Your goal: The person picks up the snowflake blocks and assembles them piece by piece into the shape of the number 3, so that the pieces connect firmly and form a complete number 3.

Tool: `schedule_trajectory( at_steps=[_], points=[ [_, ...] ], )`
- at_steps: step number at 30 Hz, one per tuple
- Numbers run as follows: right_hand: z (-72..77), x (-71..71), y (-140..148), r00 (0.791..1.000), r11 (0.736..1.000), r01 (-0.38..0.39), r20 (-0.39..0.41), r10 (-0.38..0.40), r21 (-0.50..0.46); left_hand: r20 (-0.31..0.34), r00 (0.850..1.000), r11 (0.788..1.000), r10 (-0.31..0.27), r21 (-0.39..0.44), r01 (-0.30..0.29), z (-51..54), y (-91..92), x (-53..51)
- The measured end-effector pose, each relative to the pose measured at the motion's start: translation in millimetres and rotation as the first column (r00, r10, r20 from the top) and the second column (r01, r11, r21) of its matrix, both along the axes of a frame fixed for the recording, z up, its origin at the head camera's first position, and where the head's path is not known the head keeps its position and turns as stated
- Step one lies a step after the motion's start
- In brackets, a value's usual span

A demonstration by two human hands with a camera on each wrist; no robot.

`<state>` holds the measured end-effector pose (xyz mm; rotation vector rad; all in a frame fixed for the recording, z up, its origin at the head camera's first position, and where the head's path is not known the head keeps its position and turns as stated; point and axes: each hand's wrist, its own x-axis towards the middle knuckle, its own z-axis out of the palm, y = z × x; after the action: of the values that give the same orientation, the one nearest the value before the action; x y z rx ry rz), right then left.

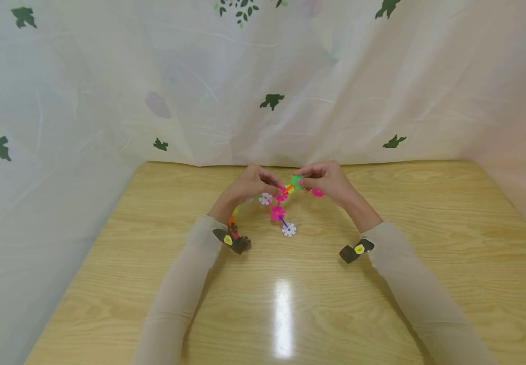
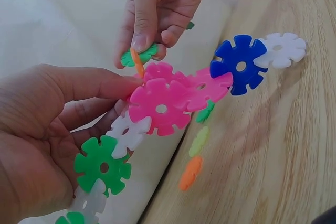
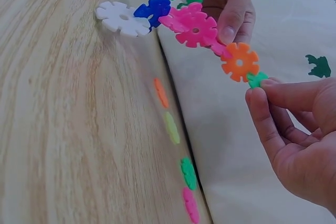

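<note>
My left hand [image 1: 249,185] pinches a pink notched disc [image 2: 160,107] in a chain of joined flower-shaped discs. From the pink discs a branch runs to a blue disc [image 2: 241,65] and a white disc [image 1: 288,229] at its end. Another stretch, with a white and a green disc [image 2: 103,165], curves down past the left wrist. An orange disc [image 3: 240,62] stands between the pink ones and a green disc [image 3: 257,80]. My right hand [image 1: 328,183] pinches that green disc between thumb and forefinger, its edge touching the orange one.
Loose discs lie in a row near the table's back edge: orange [image 3: 161,93], yellow-green [image 3: 171,127], green [image 3: 188,173] and pink [image 3: 190,205]. A pale curtain [image 1: 226,91] with dark green leaf-like shapes hangs behind the wooden table [image 1: 253,299].
</note>
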<state>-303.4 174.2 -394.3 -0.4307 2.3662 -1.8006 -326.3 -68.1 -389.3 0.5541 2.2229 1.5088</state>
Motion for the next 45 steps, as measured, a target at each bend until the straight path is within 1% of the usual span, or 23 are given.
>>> schedule_trajectory(
  at_steps=[5, 16, 19, 24, 28, 31, 35, 41, 45],
  points=[
    [0.1, 0.6, 0, 1.000, 0.999, -0.004, -0.004, 0.004, -0.033, 0.003, 1.000, 1.000, 0.000, 0.020, 0.000, 0.1, 1.1, 0.6],
    [0.2, 1.0, 0, 1.000, 0.999, -0.016, 0.006, 0.016, -0.037, -0.001, 1.000, 0.999, -0.010, 0.051, 0.011, -1.6, 1.9, 0.4],
    [-0.3, 0.3, 0, 1.000, 0.999, -0.017, 0.007, 0.017, -0.046, -0.005, 1.000, 0.999, -0.005, 0.044, 0.006, -1.5, 2.3, 0.6],
    [0.2, -0.2, 0, 1.000, 0.999, -0.022, -0.001, 0.022, -0.026, -0.014, 1.000, 1.000, -0.008, 0.027, 0.009, -0.9, 3.9, 1.0],
    [2.7, 0.8, 1, 1.000, 0.999, -0.029, 0.000, 0.029, -0.022, -0.004, 1.000, 1.000, -0.009, 0.029, 0.009, 1.8, 3.2, 1.5],
    [3.8, 0.7, 1, 0.999, 0.999, -0.032, 0.021, 0.033, -0.041, 0.000, 1.000, 1.000, -0.011, 0.022, 0.011, 6.0, 2.3, 2.9],
    [2.6, -0.4, 0, 0.999, 0.996, -0.023, 0.043, 0.026, -0.081, 0.001, 1.000, 1.000, -0.006, 0.001, 0.006, 9.1, 0.6, 3.2],
    [-1.1, -1.0, -3, 0.999, 0.984, 0.003, 0.053, 0.006, -0.178, -0.001, 0.999, 0.999, 0.042, -0.005, -0.042, 6.4, 0.4, 1.0],
    [-1.6, -0.8, -4, 0.997, 0.980, 0.033, 0.077, -0.018, -0.198, 0.003, 0.998, 0.997, 0.067, -0.024, -0.067, 2.6, 3.3, -0.3]
  ],
)
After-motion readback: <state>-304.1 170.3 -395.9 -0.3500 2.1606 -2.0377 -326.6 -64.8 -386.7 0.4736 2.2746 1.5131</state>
